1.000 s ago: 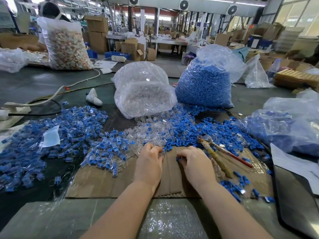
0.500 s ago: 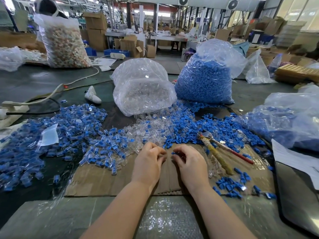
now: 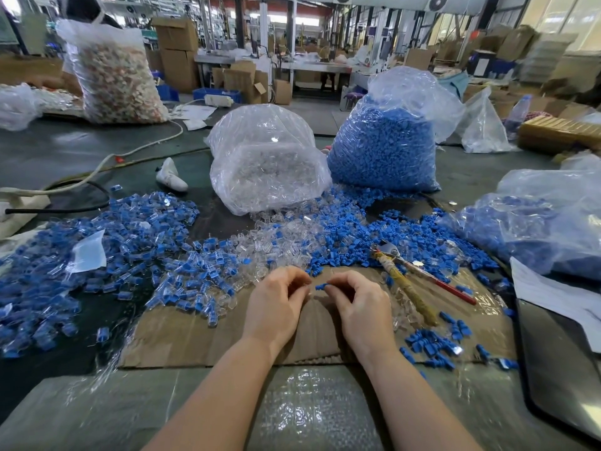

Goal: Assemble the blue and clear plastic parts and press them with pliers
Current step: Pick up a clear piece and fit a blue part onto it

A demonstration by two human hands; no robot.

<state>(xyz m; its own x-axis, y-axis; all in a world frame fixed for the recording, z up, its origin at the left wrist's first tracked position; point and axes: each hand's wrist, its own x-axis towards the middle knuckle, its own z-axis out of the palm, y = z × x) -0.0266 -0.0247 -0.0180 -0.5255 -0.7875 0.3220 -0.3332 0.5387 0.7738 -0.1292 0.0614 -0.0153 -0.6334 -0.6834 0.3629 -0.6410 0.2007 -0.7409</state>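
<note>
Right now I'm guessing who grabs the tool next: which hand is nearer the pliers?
Right. The right hand pinches a blue part just left of the pliers; the left hand sits farther left, beyond it.

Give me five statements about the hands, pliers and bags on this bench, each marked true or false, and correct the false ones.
1. The right hand pinches a blue part. True.
2. The left hand grips the pliers. False: the pliers lie untouched on the cardboard, right of both hands.
3. The bag of blue parts stands right of the bag of clear parts. True.
4. Both hands rest flat on the cardboard. False: their fingers are curled, fingertips facing each other.
5. The pliers' head points toward the person. False: it points away, toward the loose blue parts.
</note>
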